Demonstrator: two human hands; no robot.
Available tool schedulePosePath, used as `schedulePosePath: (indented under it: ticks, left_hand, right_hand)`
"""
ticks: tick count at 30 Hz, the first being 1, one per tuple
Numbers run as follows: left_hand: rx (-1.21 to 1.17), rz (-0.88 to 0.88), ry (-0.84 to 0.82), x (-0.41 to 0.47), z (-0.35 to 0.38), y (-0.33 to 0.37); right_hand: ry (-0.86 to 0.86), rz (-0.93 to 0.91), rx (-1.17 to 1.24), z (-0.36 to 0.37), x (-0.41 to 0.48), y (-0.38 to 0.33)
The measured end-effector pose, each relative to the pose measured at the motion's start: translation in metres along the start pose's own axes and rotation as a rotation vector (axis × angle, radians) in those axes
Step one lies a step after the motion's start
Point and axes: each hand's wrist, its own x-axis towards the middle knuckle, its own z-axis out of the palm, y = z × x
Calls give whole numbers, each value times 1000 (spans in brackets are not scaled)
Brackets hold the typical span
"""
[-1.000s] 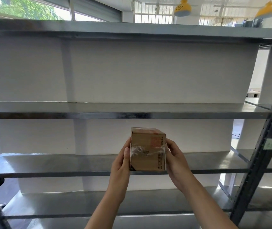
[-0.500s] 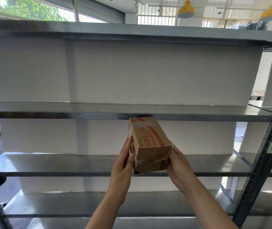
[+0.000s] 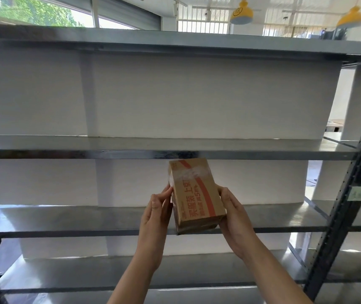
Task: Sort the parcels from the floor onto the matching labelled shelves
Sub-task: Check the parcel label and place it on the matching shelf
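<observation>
A small brown cardboard parcel (image 3: 196, 195) with red printed characters, a red stripe and clear tape is held up in front of the metal shelving. My left hand (image 3: 156, 212) presses its left side and my right hand (image 3: 230, 212) cups its right side and bottom. The parcel is tilted, its top leaning away toward the upper shelf edge (image 3: 109, 154). It hangs in the air between that shelf and the lower shelf (image 3: 65, 220), resting on neither. A pale green label (image 3: 359, 193) sticks to the dark upright on the right; its writing is unreadable.
The grey shelving spans the view, with a top shelf (image 3: 175, 43) and a bottom shelf (image 3: 65, 273). A dark perforated upright (image 3: 350, 205) stands at the right. White wall panels close the back. Yellow lamps (image 3: 241, 14) hang beyond.
The parcel has been tipped from upright so its long printed face shows, and it has risen slightly toward the upper shelf edge. Both hands kept their hold.
</observation>
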Motion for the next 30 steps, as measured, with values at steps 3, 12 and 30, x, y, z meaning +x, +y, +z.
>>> schedulePosePath:
  ticks: [3,12,30]
  left_hand:
    - [-41,-3,13,-3,4,-4]
    - [-66,41,34,-1,8,-1]
    - [27,-147,0,-2,-11,-21]
  right_hand:
    - [-4,-27,-33,1,-2,-1]
    - [-14,-18,-24,-1,-2,1]
    - [-26,117,-187,10,1,0]
